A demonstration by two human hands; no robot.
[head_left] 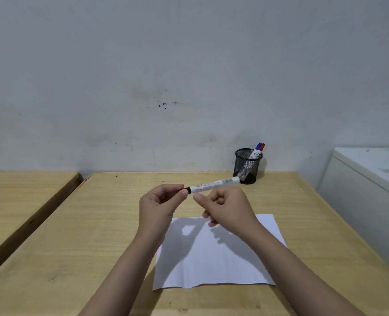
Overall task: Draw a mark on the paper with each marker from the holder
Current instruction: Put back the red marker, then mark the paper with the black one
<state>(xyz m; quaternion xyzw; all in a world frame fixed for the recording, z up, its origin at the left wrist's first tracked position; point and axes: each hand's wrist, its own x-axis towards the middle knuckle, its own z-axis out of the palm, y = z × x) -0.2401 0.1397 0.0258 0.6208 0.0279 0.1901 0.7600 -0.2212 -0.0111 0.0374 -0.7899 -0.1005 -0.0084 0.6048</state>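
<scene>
A white marker (214, 185) with a black cap end is held level above the wooden table, over the far edge of a white sheet of paper (214, 258). My left hand (159, 206) pinches the black cap end. My right hand (225, 207) grips the white barrel from below with curled fingers. The paper shows no marks where it is visible; both hands cast shadows on it. A black mesh holder (248, 166) stands at the back right by the wall, with a blue-capped marker (258, 148) and a red-capped marker (262, 149) leaning in it.
The light wooden table (97, 236) runs to the grey wall. A second wooden table (17, 201) stands to the left across a narrow gap. A white cabinet (367, 190) stands beside the table's right edge.
</scene>
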